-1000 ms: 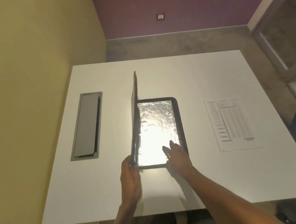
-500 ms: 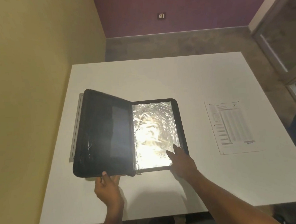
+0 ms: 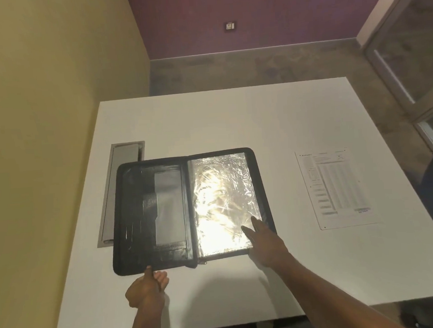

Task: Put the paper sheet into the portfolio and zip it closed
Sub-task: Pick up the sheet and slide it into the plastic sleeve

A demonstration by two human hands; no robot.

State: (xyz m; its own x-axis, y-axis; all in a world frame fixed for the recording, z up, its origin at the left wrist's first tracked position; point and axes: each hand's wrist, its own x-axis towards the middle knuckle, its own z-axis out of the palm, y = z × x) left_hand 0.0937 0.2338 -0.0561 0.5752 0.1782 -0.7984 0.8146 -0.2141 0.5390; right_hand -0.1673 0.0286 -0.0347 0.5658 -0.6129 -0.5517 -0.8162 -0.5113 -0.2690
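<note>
My left hand sits at the near edge of the portfolio, thumb on top of the left cover's rim and fingers curled beneath, pinching that edge. My right hand lies flat with fingers spread and loose on the near right corner of the right half, gripping nothing. The portfolio is one black zip case, lying wide open and flat on the white table, spine running away from me. Its left half shows dark pockets and a grey panel; its right half is a crinkled clear sleeve glaring under the light. A zipper band runs round the border. One paper sheet, printed with a table of rows, lies flat on the table well apart to the right. One grey cable hatch sits in the tabletop, partly under the left cover.
</note>
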